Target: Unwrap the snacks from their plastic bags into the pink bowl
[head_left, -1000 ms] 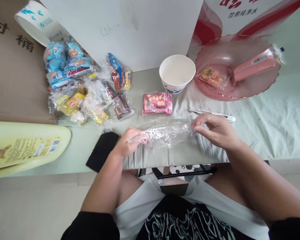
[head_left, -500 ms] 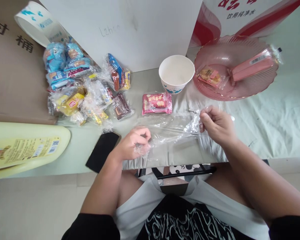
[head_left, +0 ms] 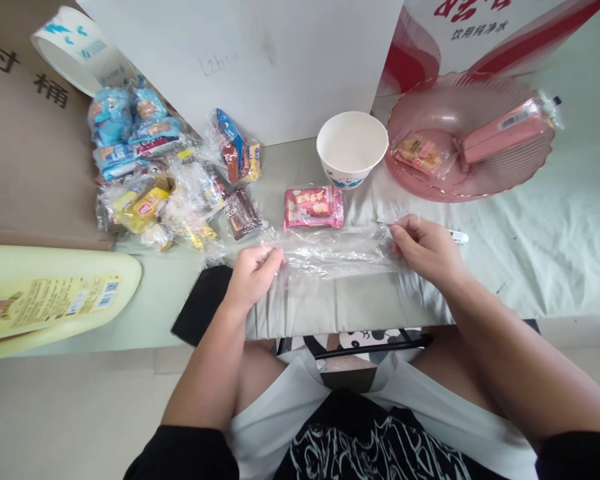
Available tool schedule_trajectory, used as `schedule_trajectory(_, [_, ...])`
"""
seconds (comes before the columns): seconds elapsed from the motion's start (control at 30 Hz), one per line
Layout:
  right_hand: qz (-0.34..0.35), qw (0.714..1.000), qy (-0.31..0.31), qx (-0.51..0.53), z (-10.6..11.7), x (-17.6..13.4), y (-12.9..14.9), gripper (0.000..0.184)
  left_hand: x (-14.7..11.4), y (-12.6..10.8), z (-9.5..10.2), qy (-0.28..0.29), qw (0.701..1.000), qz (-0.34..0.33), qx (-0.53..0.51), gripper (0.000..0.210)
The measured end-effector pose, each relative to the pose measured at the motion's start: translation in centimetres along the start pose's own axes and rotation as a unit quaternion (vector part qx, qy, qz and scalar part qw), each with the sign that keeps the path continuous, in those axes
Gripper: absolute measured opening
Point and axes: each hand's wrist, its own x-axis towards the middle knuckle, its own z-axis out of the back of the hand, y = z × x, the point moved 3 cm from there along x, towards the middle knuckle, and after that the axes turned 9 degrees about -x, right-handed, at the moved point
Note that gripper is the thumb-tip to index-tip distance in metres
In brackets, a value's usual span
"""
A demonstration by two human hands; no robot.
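Two-handed pinch: left hand (head_left: 254, 275) and right hand (head_left: 427, 252) hold clear plastic film (head_left: 335, 253) between them. I've got shiny pink rectangular packet (head_left: 314, 207) crowding far side; pale-green cloth (head_left: 520, 267) ends nearside, extends right.

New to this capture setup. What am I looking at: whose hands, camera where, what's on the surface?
No machine: a person's bare hands. Every picture comes from one head-worn camera, looking forward and down. The left hand and right hand hold clear film between them, above a cloth. Beyond the film are a pink packet and a white tub. Left: a snack pile and phone. Right: a pink bowl holding two packs.
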Motion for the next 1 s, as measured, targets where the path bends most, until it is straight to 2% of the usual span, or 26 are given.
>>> schedule_trajectory(0.1, [-0.001, 0.999, -0.019, -0.036, 0.2, 0.1, 0.0, 0.027, -0.1, -0.1, 0.2, -0.071, 0.996, 0.013, 0.058, 0.024])
schedule_trajectory(0.2, [0.008, 0.999, -0.025, -0.031, 0.1, 0.2, -0.1, 0.027, -0.1, -0.3, 0.0, -0.084, 0.994, 0.004, 0.075, 0.014])
schedule_trajectory(0.3, [0.035, 0.998, -0.027, 0.037, 0.0, 0.1, -0.1, 0.029, -0.1, -0.3, -0.2, -0.058, 0.998, 0.01, 0.004, 0.014])
schedule_trajectory(0.4, [0.074, 0.989, -0.019, 0.128, -0.1, -0.1, 0.2, 0.035, 0.0, -0.1, 0.0, -0.057, 0.997, 0.023, -0.038, 0.013])
schedule_trajectory(0.47, [0.09, 0.981, -0.005, 0.169, -0.1, -0.2, 0.4, 0.042, 0.0, 0.3, 0.2, -0.064, 0.996, 0.038, -0.057, 0.025])
schedule_trajectory(0.6, [0.07, 0.984, 0.017, 0.161, -0.1, -0.4, 0.8, 0.04, 0.2, 1.3, 0.4, -0.085, 0.982, 0.052, -0.161, 0.029])
schedule_trajectory(0.67, [0.045, 0.987, 0.026, 0.155, -0.1, -0.3, 0.8, 0.035, 0.3, 1.5, 0.6, -0.098, 0.98, 0.044, -0.166, 0.027])
schedule_trajectory(0.73, [0.025, 0.985, 0.03, 0.166, -0.1, -0.3, 0.9, 0.032, 0.4, 1.5, 0.8, -0.116, 0.988, 0.014, -0.1, 0.026])
schedule_trajectory(0.8, [0.014, 0.986, 0.03, 0.163, -0.1, -0.2, 0.8, 0.03, 0.4, 1.2, 1.0, -0.153, 0.987, -0.037, 0.023, 0.024])
schedule_trajectory(0.9, [0.02, 0.994, 0.021, 0.101, -0.1, -0.1, 0.6, 0.025, 0.2, 0.7, 0.9, -0.219, 0.952, -0.101, 0.187, 0.021])
schedule_trajectory(0.97, [0.047, 0.998, -0.007, 0.038, -0.1, -0.1, 0.4, 0.021, 0.2, 0.7, 0.5, -0.225, 0.939, -0.117, 0.231, 0.017])
schedule_trajectory(1.0, [0.064, 0.998, -0.023, 0.009, -0.1, -0.1, 0.3, 0.02, 0.2, 0.7, 0.2, -0.208, 0.941, -0.12, 0.24, 0.017])
